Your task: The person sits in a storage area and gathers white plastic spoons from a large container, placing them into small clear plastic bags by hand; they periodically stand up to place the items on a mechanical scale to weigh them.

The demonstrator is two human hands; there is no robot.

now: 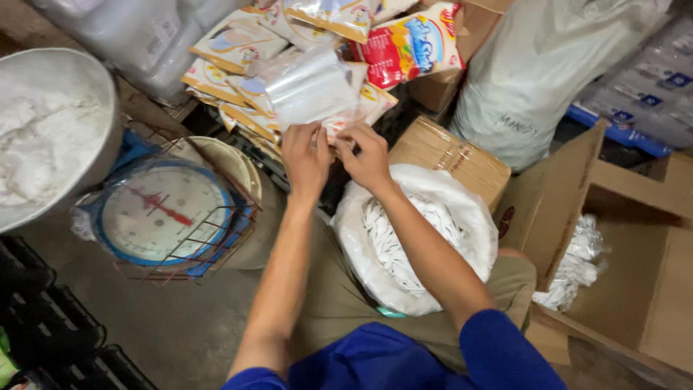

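Both hands meet in front of the person's chest, the left hand (304,157) and the right hand (367,155) almost touching, and the fingers of each are pinched shut on the lower edge of a clear plastic pouch (307,87), which stands up and away from them, glossy and see-through. Behind the pouch lies a heap of printed packets (234,43) in cream and yellow, with a red snack bag (408,47) on top to the right. On the person's lap sits a white bag (415,235), open and full of small white pieces. To the left, on the floor, stands a dial scale (164,213) wrapped in plastic film, carrying a metal pan of white powder (50,137). To the right gapes an open cardboard box (635,245).
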